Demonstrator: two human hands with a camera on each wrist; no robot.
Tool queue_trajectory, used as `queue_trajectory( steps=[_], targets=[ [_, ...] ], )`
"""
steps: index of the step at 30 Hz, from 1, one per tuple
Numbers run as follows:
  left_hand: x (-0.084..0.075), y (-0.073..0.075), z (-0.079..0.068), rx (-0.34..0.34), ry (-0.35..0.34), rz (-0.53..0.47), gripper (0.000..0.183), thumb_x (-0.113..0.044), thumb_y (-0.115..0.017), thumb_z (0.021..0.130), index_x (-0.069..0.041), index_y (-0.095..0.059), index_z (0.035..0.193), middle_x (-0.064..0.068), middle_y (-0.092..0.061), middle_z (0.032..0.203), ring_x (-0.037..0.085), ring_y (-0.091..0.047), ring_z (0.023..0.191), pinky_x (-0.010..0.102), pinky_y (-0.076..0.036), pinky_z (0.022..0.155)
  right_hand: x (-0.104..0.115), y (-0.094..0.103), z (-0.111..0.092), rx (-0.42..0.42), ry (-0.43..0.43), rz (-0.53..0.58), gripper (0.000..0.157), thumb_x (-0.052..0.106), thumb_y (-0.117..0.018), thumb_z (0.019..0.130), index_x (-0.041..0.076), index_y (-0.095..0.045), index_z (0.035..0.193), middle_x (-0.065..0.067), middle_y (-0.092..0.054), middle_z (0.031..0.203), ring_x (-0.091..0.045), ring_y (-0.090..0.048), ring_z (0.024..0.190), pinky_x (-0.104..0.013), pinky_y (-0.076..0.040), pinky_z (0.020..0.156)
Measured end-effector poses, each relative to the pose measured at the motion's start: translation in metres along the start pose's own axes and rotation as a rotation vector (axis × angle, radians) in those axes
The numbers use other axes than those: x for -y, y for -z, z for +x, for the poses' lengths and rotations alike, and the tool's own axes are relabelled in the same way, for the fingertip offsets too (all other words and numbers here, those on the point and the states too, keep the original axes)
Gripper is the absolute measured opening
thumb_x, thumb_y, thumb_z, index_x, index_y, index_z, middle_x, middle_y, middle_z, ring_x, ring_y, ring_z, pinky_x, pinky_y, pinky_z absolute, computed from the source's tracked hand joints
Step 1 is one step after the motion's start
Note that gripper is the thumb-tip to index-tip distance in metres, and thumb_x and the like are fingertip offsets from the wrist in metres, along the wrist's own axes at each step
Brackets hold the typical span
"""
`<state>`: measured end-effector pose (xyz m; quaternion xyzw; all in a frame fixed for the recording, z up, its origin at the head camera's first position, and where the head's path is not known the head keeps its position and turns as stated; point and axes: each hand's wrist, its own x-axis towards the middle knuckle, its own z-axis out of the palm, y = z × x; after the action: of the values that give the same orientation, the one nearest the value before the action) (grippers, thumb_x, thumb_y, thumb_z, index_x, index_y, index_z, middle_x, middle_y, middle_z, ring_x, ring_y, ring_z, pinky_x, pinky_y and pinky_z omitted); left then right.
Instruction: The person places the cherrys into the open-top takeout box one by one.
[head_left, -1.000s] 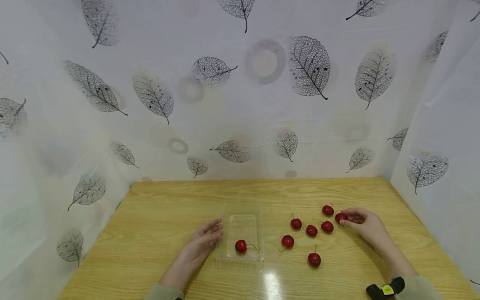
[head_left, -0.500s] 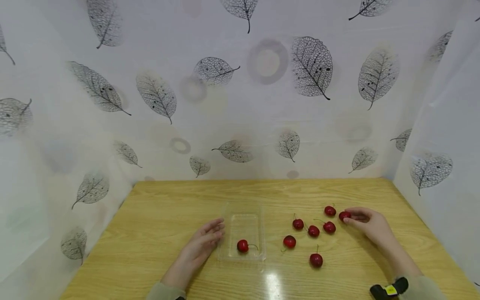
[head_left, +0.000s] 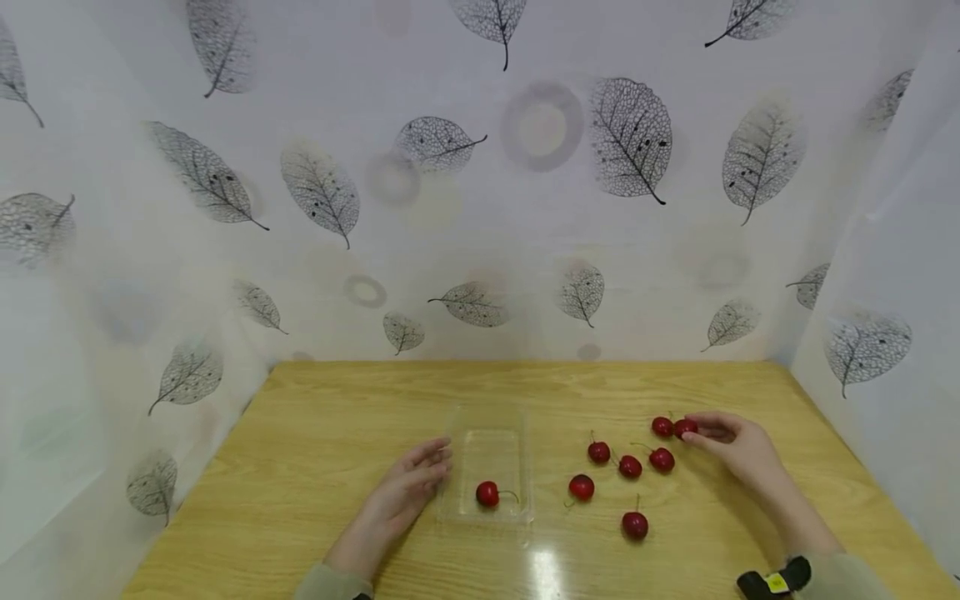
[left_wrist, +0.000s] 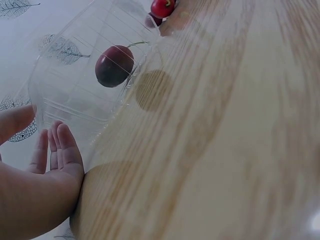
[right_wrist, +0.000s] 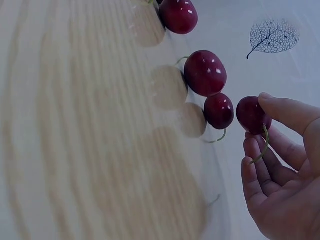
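My right hand (head_left: 738, 447) pinches a dark red cherry (right_wrist: 252, 115) between thumb and fingers; its green stem hangs down toward the palm in the right wrist view. Just left of it lies another cherry (head_left: 662, 427) on the table. A clear plastic box (head_left: 491, 417) stands near the middle, with one cherry (head_left: 487, 494), stem to the right, at its near end. Along the box's left side rests my left hand (head_left: 405, 492), fingers relaxed; in the left wrist view its fingertips (left_wrist: 67, 137) are right at the transparent wall.
Several loose cherries with stems lie between the box and my right hand, one cherry (head_left: 634, 526) nearer to me than the others. The wooden table (head_left: 337, 417) is bordered by a leaf-patterned curtain (head_left: 480, 208) at the back and sides.
The right hand with its cherry has moved slightly left against the scene, so this cherry now overlaps the neighbouring one in the head view. The left hand stays by the box. The view has shifted slightly.
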<state>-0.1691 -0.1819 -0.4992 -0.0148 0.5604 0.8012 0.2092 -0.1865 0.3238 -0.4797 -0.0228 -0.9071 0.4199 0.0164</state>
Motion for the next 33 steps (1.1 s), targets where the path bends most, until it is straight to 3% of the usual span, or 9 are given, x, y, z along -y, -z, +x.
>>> queue_trajectory(
  steps=[14, 25, 33],
  targets=[
    [0.006, -0.001, 0.0, 0.011, -0.004, -0.027, 0.046, 0.001, -0.06, 0.103, -0.004, -0.051, 0.149, -0.005, -0.058, 0.126, 0.006, -0.059, 0.115, 0.019, -0.052, 0.102, 0.022, -0.007, -0.003, 0.018, 0.025, 0.001, 0.05, 0.035, -0.077, 0.099, 0.0, -0.069, 0.135, -0.021, -0.074, 0.127, 0.017, -0.058, 0.088, -0.012, -0.05, 0.078],
    [0.003, 0.0, 0.002, 0.021, -0.009, -0.008, 0.055, -0.001, -0.06, 0.104, 0.003, -0.04, 0.156, -0.007, -0.058, 0.125, 0.005, -0.06, 0.115, 0.019, -0.052, 0.101, 0.056, -0.019, -0.001, 0.036, 0.068, 0.125, 0.047, 0.024, -0.078, 0.099, -0.001, -0.067, 0.137, -0.017, -0.075, 0.123, 0.012, -0.063, 0.09, -0.014, -0.055, 0.08],
    [0.002, 0.001, 0.001, 0.009, -0.021, -0.016, 0.05, 0.0, -0.061, 0.103, 0.0, -0.047, 0.151, -0.005, -0.058, 0.124, 0.006, -0.06, 0.115, 0.019, -0.053, 0.1, 0.078, -0.03, 0.0, 0.056, 0.113, 0.164, 0.043, 0.023, -0.077, 0.099, 0.002, -0.069, 0.136, -0.016, -0.074, 0.122, 0.009, -0.065, 0.092, -0.019, -0.057, 0.08]
  ],
)
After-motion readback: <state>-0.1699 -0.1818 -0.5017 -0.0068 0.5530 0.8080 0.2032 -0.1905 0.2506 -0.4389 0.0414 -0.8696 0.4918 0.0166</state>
